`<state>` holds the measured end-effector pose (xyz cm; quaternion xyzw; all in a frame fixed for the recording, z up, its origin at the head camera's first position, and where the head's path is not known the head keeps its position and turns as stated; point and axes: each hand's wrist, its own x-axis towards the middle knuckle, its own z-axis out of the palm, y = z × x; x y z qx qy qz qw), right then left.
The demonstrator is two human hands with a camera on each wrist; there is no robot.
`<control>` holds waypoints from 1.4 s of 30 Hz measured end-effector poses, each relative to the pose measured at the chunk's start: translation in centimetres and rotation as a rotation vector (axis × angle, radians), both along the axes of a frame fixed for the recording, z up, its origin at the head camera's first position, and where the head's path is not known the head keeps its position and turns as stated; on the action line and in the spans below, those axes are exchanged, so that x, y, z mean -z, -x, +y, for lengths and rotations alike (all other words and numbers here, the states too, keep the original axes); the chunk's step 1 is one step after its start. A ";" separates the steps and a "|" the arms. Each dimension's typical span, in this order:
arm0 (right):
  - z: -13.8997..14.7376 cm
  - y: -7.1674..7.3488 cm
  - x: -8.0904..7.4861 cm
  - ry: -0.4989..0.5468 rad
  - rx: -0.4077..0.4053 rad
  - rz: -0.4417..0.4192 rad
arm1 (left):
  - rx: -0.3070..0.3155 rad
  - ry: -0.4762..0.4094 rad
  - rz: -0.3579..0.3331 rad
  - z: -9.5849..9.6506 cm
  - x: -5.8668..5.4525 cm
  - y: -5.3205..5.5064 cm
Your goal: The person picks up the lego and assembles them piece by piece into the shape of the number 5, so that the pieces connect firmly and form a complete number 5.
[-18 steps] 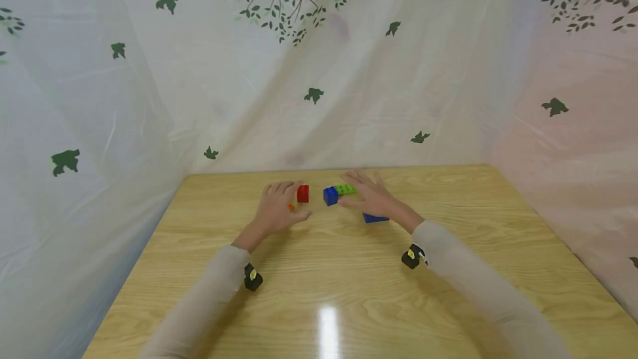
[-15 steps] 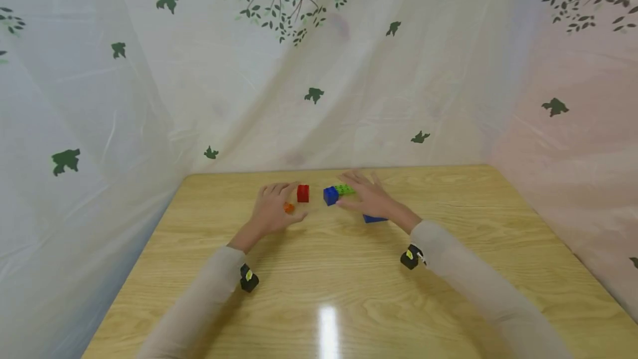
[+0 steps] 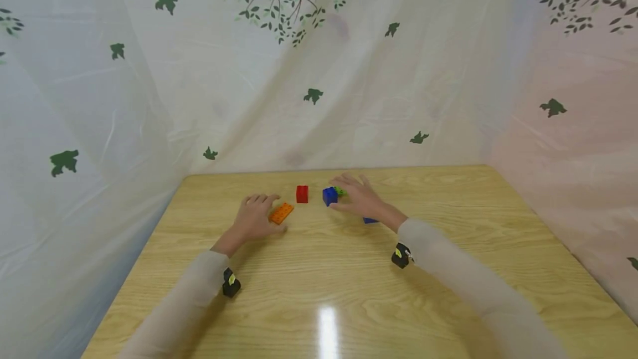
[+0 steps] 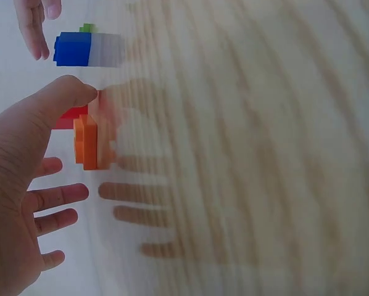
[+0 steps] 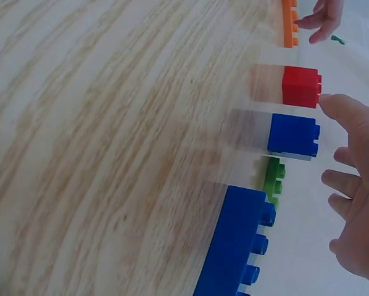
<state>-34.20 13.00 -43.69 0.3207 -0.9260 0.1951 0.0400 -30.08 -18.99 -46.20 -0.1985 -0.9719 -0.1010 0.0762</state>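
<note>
My left hand (image 3: 253, 218) is held with thumb and fingers spread on either side of a flat orange building brick (image 3: 282, 213), gripping nothing. In the left wrist view the orange brick (image 4: 87, 142) shows between thumb and fingers. My right hand (image 3: 360, 199) hovers with spread fingers close to a small blue brick (image 3: 329, 196). It partly covers a thin green brick (image 3: 340, 190) and a longer blue brick (image 3: 370, 220). In the right wrist view the longer blue brick (image 5: 231, 240) and green brick (image 5: 271, 179) lie below the small blue brick (image 5: 292, 134), studs showing.
A red brick (image 3: 302, 194) stands between the hands, left of the small blue brick. All bricks are on a wooden table (image 3: 319, 270), toward its far edge. Behind it hangs a pale curtain (image 3: 249, 98) with leaf and bird prints.
My left hand has moved left and toward me, uncovering the orange brick. My right hand has shifted slightly left, over the green brick. The bricks stay in place.
</note>
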 end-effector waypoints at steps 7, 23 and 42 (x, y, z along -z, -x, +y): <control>-0.4 0.5 0.5 0.007 -0.009 0.048 | -0.033 -0.045 -0.058 -0.4 -0.2 -0.3; -0.7 1.0 1.7 -0.017 0.015 0.133 | -0.032 -0.090 -0.097 -0.5 -0.2 -0.2; -0.7 0.8 1.4 -0.044 0.007 0.134 | 0.048 -0.099 -0.087 0.8 -0.1 0.1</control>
